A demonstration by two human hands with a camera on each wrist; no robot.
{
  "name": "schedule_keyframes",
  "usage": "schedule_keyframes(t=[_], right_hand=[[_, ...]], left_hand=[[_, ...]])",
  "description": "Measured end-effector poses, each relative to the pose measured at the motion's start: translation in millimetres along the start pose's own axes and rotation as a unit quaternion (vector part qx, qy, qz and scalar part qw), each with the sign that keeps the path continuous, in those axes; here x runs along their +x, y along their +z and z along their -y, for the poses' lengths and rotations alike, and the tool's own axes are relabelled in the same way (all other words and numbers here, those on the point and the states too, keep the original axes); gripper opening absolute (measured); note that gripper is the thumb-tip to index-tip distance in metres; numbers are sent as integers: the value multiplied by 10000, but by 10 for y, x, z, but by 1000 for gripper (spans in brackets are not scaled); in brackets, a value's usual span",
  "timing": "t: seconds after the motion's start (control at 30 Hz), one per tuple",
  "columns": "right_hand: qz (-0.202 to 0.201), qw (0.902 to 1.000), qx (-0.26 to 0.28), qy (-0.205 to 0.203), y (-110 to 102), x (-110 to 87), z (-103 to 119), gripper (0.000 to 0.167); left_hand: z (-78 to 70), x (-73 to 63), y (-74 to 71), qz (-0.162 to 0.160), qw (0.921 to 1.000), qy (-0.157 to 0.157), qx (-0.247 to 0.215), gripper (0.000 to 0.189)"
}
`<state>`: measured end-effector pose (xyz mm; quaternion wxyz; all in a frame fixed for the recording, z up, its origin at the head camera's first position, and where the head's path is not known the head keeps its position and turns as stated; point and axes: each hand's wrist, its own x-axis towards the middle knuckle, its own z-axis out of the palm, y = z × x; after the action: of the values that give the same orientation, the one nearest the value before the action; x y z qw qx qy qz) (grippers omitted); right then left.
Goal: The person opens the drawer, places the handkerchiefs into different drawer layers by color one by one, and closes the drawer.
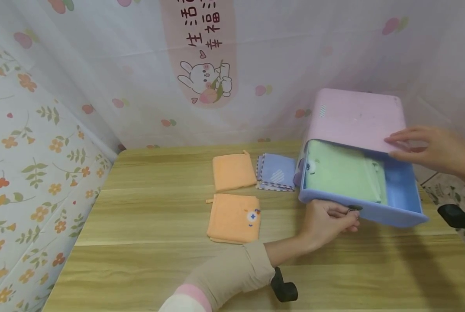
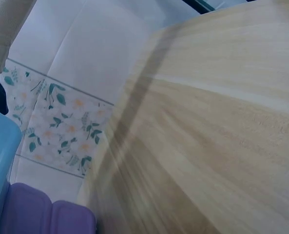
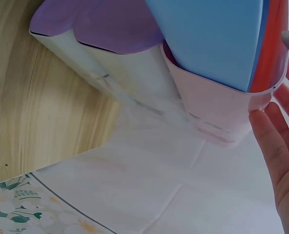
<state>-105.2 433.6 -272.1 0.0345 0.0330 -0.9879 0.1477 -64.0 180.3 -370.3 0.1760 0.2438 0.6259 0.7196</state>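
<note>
A blue drawer [image 1: 403, 190] is pulled out of a pink storage box [image 1: 357, 117] at the right of the table. In it lies a folded light green towel [image 1: 343, 173] with a small face on it. My left hand [image 1: 326, 223] has its fingers curled at the drawer's front, holding the handle [image 1: 355, 208]. My right hand [image 1: 435, 145] rests fairly straight fingers on the box's right front edge. The right wrist view shows those fingers [image 3: 271, 141] against the pink shell. In the left wrist view only the drawer's side shows clearly.
Two folded orange towels [image 1: 234, 171] and a folded blue cloth [image 1: 276, 171] with a checked border lie left of the box. Purple drawer fronts [image 3: 117, 27] show below the blue drawer. A patterned curtain [image 1: 139, 86] hangs behind the wooden table [image 1: 139, 216].
</note>
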Motion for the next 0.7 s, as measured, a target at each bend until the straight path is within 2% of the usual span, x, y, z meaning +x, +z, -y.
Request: schedule_keyframes(t=[0.2,0.33,0.53,0.7], right_hand=[[-94,9998,3,-184,3,-9,-12,39],[-154,9996,-12,-234,3,-9,-22,37],[102,9999,-72,-37,1,14,-26,41],[132,9998,-118,-49,-8,17,-29,41]], left_hand=[[16,114,-39,-153,9990,305,-305,11],[-1,219,-25,-232,9992,336,-24,13],[12,393,26,-443,9981,339,256,11],[27,534,9,-600,9952,548,544,11]])
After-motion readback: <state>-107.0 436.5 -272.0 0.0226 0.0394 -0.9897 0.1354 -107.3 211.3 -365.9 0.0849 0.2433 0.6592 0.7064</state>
